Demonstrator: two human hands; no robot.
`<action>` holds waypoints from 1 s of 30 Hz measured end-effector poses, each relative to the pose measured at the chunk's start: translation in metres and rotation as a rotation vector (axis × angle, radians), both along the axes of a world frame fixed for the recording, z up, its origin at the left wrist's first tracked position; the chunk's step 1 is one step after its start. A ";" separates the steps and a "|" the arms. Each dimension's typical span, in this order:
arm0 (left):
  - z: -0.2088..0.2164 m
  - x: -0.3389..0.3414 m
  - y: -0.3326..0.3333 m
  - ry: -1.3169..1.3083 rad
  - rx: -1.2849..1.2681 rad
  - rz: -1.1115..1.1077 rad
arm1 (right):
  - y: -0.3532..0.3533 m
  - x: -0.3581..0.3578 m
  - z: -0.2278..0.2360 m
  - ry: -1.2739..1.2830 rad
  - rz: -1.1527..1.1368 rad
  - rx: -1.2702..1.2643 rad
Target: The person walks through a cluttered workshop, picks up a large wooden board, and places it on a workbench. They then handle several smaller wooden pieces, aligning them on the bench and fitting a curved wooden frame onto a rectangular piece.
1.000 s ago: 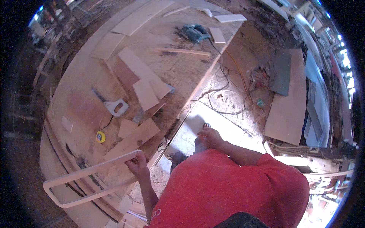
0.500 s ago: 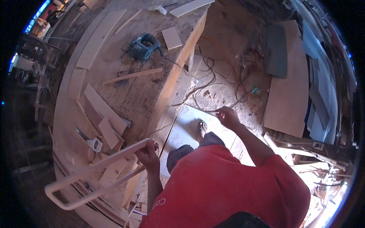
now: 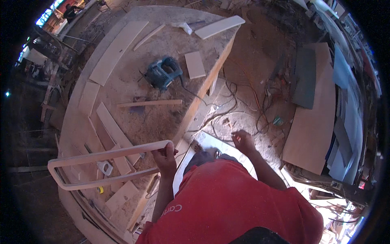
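A long wooden frame (image 3: 109,153) with rounded corners is gripped at its right end by my left hand (image 3: 165,159). It reaches leftward over the workbench, above several loose boards. My right hand (image 3: 244,142) is raised over the floor to the right of the bench, fingers closed together. Whatever may be between those fingertips is too small to make out. On the bench top lies a blue-green jigsaw (image 3: 163,73), beyond my left hand. A white handle (image 3: 105,168), seemingly of a handsaw, shows through the frame's opening.
The workbench (image 3: 152,122) carries sawdust, a narrow wood strip (image 3: 150,103), a small board (image 3: 195,65) and a long board (image 3: 118,53). Dark cables (image 3: 233,95) trail over the floor. Large sheets (image 3: 310,126) lean at the right. A person (image 3: 70,13) is at the far left.
The wooden frame's far end has swung up and away from me, so it lies more level. My right hand has dropped slightly lower in view, and my head view has shifted.
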State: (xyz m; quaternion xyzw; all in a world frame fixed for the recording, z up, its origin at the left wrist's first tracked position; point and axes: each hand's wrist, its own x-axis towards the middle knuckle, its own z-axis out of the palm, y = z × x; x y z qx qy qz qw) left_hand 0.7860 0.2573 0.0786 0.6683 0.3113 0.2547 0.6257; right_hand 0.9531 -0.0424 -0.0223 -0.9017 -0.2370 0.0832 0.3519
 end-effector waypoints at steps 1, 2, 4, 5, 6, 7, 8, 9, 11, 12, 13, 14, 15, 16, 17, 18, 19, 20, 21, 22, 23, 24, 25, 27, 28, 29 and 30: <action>-0.002 0.006 0.006 0.007 -0.023 -0.003 | 0.002 0.001 0.001 0.013 -0.010 0.000; -0.004 0.015 0.013 0.012 -0.048 -0.009 | 0.004 0.005 0.001 0.024 -0.023 0.000; -0.002 0.030 0.026 -0.008 -0.073 -0.002 | 0.008 0.015 -0.004 0.077 -0.098 -0.025; -0.001 0.036 0.032 -0.005 -0.090 -0.003 | 0.009 0.018 -0.007 0.115 -0.140 -0.041; 0.001 0.041 0.038 0.014 -0.100 0.002 | 0.012 0.025 -0.011 0.106 -0.148 -0.033; 0.004 0.046 0.044 0.034 -0.110 0.010 | 0.015 0.033 -0.015 0.095 -0.152 -0.025; 0.009 0.054 0.050 0.048 -0.116 0.021 | 0.022 0.046 -0.014 0.081 -0.154 -0.013; 0.013 0.062 0.053 0.013 -0.104 0.078 | 0.029 0.059 -0.014 0.079 -0.128 0.005; 0.000 0.070 0.068 0.026 -0.079 0.104 | 0.047 0.093 -0.013 0.039 -0.101 0.031; -0.009 0.072 0.075 0.034 -0.068 0.121 | 0.057 0.113 -0.014 0.021 -0.084 0.043; -0.018 0.074 0.081 0.041 -0.074 0.115 | 0.066 0.138 -0.013 -0.017 -0.062 0.025; -0.026 0.074 0.087 0.048 -0.079 0.112 | 0.077 0.166 -0.014 -0.053 -0.038 0.010; -0.029 0.076 0.088 0.058 -0.081 0.114 | 0.090 0.195 -0.013 -0.060 -0.063 0.006; -0.030 0.079 0.085 0.036 -0.096 0.151 | 0.104 0.226 -0.011 -0.067 -0.085 0.001; -0.028 0.086 0.082 0.010 -0.107 0.185 | 0.117 0.261 -0.015 -0.156 -0.097 0.011; -0.024 0.095 0.080 -0.016 -0.115 0.217 | 0.127 0.305 -0.022 -0.238 -0.082 0.022; -0.018 0.106 0.074 0.000 -0.115 0.241 | 0.136 0.350 -0.030 -0.320 -0.072 0.031; -0.011 0.113 0.068 0.019 -0.113 0.261 | 0.148 0.391 -0.040 -0.393 -0.038 0.039; -0.006 0.115 0.064 0.049 -0.107 0.301 | 0.180 0.412 -0.013 -0.302 -0.078 0.058; -0.003 0.120 0.061 0.066 -0.110 0.339 | 0.210 0.440 -0.002 -0.326 -0.062 0.087; -0.001 0.126 0.056 0.079 -0.120 0.360 | 0.232 0.469 0.014 -0.355 -0.062 0.108; 0.001 0.135 0.052 0.086 -0.133 0.379 | 0.245 0.511 0.010 -0.504 -0.007 0.148; 0.005 0.140 0.047 0.129 -0.110 0.414 | 0.267 0.539 0.015 -0.522 0.015 0.089; 0.014 0.153 0.042 0.207 -0.068 0.474 | 0.307 0.593 0.014 -0.542 0.032 -0.014; 0.015 0.155 0.039 0.235 -0.087 0.513 | 0.325 0.620 0.005 -0.538 0.034 -0.057; 0.017 0.155 0.033 0.268 -0.108 0.560 | 0.339 0.645 -0.009 -0.571 0.129 -0.064; 0.020 0.155 0.025 0.300 -0.128 0.612 | 0.354 0.664 -0.023 -0.604 0.227 -0.065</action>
